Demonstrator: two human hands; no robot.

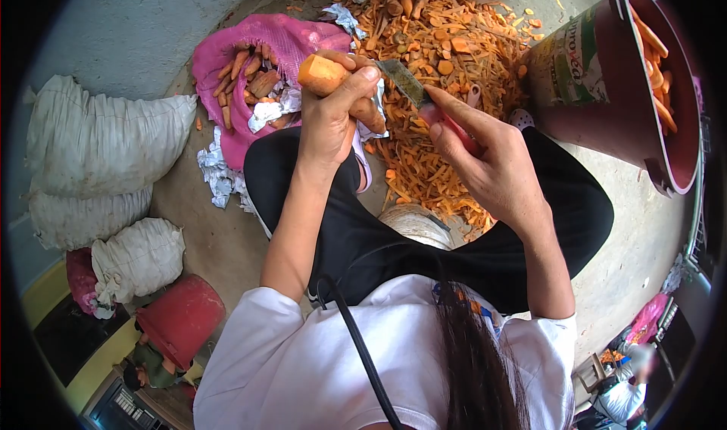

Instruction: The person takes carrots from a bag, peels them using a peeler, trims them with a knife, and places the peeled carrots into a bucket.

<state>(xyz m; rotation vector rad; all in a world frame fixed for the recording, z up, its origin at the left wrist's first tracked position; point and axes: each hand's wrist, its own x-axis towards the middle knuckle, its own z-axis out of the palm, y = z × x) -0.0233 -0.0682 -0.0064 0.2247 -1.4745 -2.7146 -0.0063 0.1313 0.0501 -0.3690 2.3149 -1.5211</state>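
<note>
My left hand (pixel 333 119) is wrapped round a carrot (pixel 322 75), whose thick end shows a cut orange face at the upper left; its lower part sticks out below my fingers. In my right hand (pixel 488 154) is a knife (pixel 404 82) with a red handle, gripped in closed fingers. The blade is smeared with bits and points up and left, a little to the right of the carrot. Beneath both hands lies a wide heap of orange peelings (pixel 432 157) with cut pieces. Left of the carrot, an open pink sack (pixel 216 48) holds unpeeled carrots (pixel 261 84).
A large dark red bucket (pixel 560 119) with orange pieces tilts at the upper right. White sacks (pixel 106 138) lean by the left wall. Lower left is a red bucket (pixel 182 316) near a person (pixel 155 366); another person (pixel 621 400) is at the lower right.
</note>
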